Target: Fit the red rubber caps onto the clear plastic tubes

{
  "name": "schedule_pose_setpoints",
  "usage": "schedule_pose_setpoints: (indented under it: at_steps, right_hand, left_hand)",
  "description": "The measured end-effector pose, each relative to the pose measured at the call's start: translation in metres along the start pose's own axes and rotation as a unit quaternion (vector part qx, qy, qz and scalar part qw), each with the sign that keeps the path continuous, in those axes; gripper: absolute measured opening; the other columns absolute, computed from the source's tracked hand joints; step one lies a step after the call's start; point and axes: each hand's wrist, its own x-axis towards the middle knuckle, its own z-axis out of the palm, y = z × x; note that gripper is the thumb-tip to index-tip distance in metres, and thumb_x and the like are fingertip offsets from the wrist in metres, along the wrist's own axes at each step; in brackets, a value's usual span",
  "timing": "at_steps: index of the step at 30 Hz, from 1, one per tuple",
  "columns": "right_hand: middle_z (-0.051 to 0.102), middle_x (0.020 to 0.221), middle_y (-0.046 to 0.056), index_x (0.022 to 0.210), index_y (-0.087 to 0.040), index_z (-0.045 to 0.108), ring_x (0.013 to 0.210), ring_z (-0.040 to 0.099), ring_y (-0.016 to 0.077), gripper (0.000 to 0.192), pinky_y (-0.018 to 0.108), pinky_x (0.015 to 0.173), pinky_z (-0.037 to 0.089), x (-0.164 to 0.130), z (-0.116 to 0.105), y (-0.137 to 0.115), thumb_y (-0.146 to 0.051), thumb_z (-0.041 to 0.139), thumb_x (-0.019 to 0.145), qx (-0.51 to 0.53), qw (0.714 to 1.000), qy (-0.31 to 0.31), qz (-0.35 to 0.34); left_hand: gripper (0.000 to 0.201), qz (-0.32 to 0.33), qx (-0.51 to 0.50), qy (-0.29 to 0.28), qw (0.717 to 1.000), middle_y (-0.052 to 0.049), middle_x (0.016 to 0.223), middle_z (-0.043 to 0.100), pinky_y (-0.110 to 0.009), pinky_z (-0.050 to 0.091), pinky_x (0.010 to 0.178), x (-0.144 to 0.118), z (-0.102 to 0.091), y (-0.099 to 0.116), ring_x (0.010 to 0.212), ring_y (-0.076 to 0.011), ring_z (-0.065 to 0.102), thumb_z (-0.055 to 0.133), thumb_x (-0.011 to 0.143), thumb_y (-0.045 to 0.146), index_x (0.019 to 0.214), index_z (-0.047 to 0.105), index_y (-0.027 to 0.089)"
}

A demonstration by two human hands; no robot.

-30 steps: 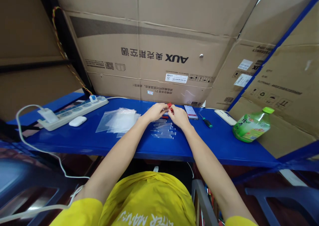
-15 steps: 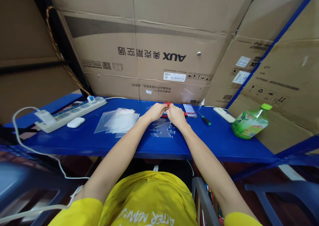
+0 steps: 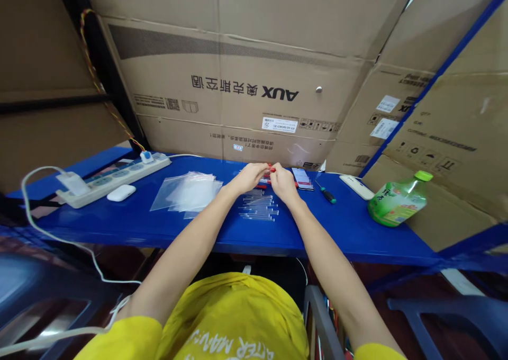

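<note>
My left hand point(image 3: 251, 177) and my right hand point(image 3: 282, 183) meet over the back middle of the blue table, fingers pinched close together. Between their fingertips shows a small red piece point(image 3: 272, 169), too small to name exactly. Just below the hands lie several thin clear sticks point(image 3: 257, 207), like slim tubes or pen refills, in a loose row. Partly hidden beneath the hands are other red, rod-like things point(image 3: 262, 186). Left of my left hand is a spread of clear plastic bags point(image 3: 194, 193).
To the right lie a phone point(image 3: 302, 178), a screwdriver point(image 3: 328, 195), a white power bank-like slab point(image 3: 356, 187) and a green bottle point(image 3: 399, 200). A power strip point(image 3: 115, 179) and white earphone case point(image 3: 121, 192) are left. Cardboard point(image 3: 246, 58) walls the back; a white cable point(image 3: 91, 257) hangs over the front edge.
My hands have drawn slightly apart, the right one shifting a little right, so more of the red things shows between them. The view has tilted slightly.
</note>
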Motion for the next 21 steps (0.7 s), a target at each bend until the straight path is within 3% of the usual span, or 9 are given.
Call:
schedule_pose_setpoints:
  at_steps: [3, 6, 10, 16, 21]
  right_hand:
    - [0.074, 0.091, 0.009, 0.104, -0.020, 0.061, 0.085, 0.067, 0.0244, 0.028, 0.032, 0.079, 0.045, -0.001, -0.004, 0.009, -0.027, 0.034, 0.100, 0.098, 0.994, -0.021, -0.047]
    - [0.073, 0.089, 0.006, 0.102, -0.021, 0.062, 0.080, 0.066, 0.0218, 0.026, 0.030, 0.077, 0.044, -0.002, -0.009, 0.014, -0.035, 0.040, 0.103, 0.127, 0.989, -0.049, -0.052]
    - [0.076, 0.096, 0.006, 0.105, -0.022, 0.064, 0.088, 0.069, 0.0221, 0.025, 0.029, 0.080, 0.045, -0.001, -0.011, 0.017, -0.038, 0.045, 0.105, 0.113, 0.989, -0.068, -0.065]
    - [0.077, 0.106, 0.006, 0.115, -0.023, 0.066, 0.088, 0.070, 0.0214, 0.022, 0.029, 0.079, 0.047, -0.002, -0.010, 0.018, -0.038, 0.057, 0.101, 0.068, 0.996, -0.038, -0.051]
    - [0.076, 0.110, 0.009, 0.115, -0.021, 0.067, 0.095, 0.069, 0.0228, 0.022, 0.031, 0.084, 0.048, -0.002, -0.010, 0.013, -0.033, 0.056, 0.100, 0.017, 0.997, -0.042, -0.067]
  left_hand:
    - [0.031, -0.014, 0.004, -0.013, 1.000, -0.008, 0.094, 0.072, -0.029, 0.048, 0.081, -0.003, -0.004, 0.000, 0.084, -0.0180, 0.064, 0.040, 0.109, 0.031, 0.096, 0.064, 0.016]
    - [0.031, -0.024, 0.013, -0.038, 0.999, -0.008, 0.095, 0.072, -0.028, 0.047, 0.080, -0.004, -0.006, 0.000, 0.084, -0.0182, 0.064, 0.040, 0.109, 0.032, 0.095, 0.063, 0.017]
    - [0.033, -0.050, 0.033, -0.052, 0.997, -0.008, 0.099, 0.073, -0.029, 0.047, 0.081, -0.005, -0.006, -0.002, 0.087, -0.0202, 0.066, 0.038, 0.109, 0.035, 0.099, 0.065, 0.018]
    - [0.036, -0.111, 0.013, -0.087, 0.990, -0.009, 0.113, 0.076, -0.032, 0.049, 0.089, -0.006, -0.002, -0.004, 0.098, -0.0222, 0.069, 0.034, 0.110, 0.034, 0.115, 0.066, 0.019]
    - [0.037, -0.116, 0.031, -0.082, 0.989, -0.010, 0.105, 0.075, -0.032, 0.049, 0.086, -0.005, -0.003, 0.003, 0.090, -0.0219, 0.069, 0.032, 0.110, 0.036, 0.105, 0.065, 0.018]
